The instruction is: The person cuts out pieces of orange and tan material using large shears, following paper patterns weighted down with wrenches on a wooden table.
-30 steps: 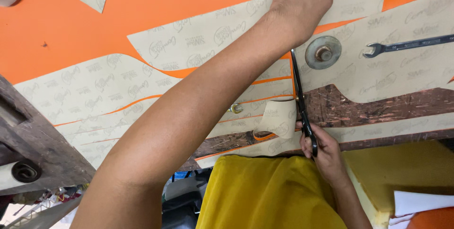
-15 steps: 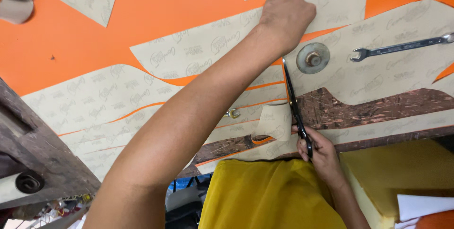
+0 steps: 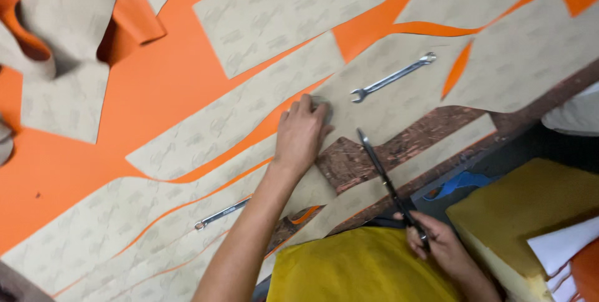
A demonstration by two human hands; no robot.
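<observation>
**Left hand flat on the pattern sheet, right hand on black scissors at the bench edge**

At the upper left of the frame a curled piece of beige patterned paper with orange backing (image 3: pixel 59 21) lies folded over on itself. Below and across it spreads the large orange sheet material (image 3: pixel 156 90), covered with long beige paper pattern pieces (image 3: pixel 206 133) separated by narrow orange gaps.

Low in the left-centre a small silver wrench (image 3: pixel 219 214) lies on the beige paper, beside the person's forearm. Just right of it, in the centre of the frame, the left hand (image 3: pixel 301 133) rests palm down, fingers spread flat and pressing on a beige pattern piece; its grip is open and clasps nothing.

Above and right of that hand a longer silver spanner (image 3: pixel 392 77) lies on another beige piece. Below it the dark, worn wooden bench (image 3: pixel 430 133) shows through a cut-out gap.

The black-handled scissors (image 3: pixel 382 174) slant from centre to lower right, blades together, tip near the left hand but apart from it. The right hand (image 3: pixel 437 243), lower right, has its grip closed around the scissor handles, over yellow cloth (image 3: pixel 362 271). At the far right sits a yellow foam block (image 3: pixel 524 214).
</observation>
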